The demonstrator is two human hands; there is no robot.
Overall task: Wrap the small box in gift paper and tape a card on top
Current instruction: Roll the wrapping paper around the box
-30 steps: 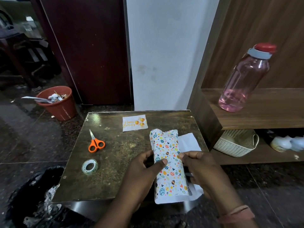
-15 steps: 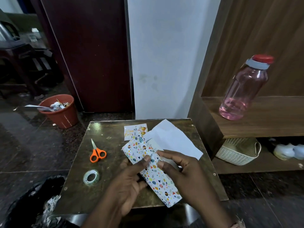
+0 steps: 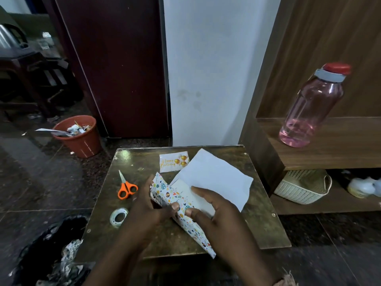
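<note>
The small box sits half wrapped in patterned gift paper [image 3: 175,198] on the brown table [image 3: 257,230], lying diagonally; the box itself is hidden under the paper. A white flap of the paper's underside [image 3: 216,178] lies open to the right. My left hand [image 3: 150,209] grips the package's left side, thumb on top. My right hand [image 3: 214,215] pinches the paper's folded edge on the package. A white birthday card [image 3: 173,163] with gold balloons lies behind, partly under the flap. A roll of clear tape [image 3: 118,217] lies at the left front.
Orange-handled scissors [image 3: 126,187] lie left of the package. A pink bottle [image 3: 311,108] stands on the wooden shelf at right, above a white basket [image 3: 303,188]. An orange bin [image 3: 77,135] is on the floor far left; a black bag of scraps [image 3: 51,250] is at near left.
The package has turned from lengthwise to diagonal, and the white flap has opened out to the right, now covering the card's corner. Both hands stay on the package.
</note>
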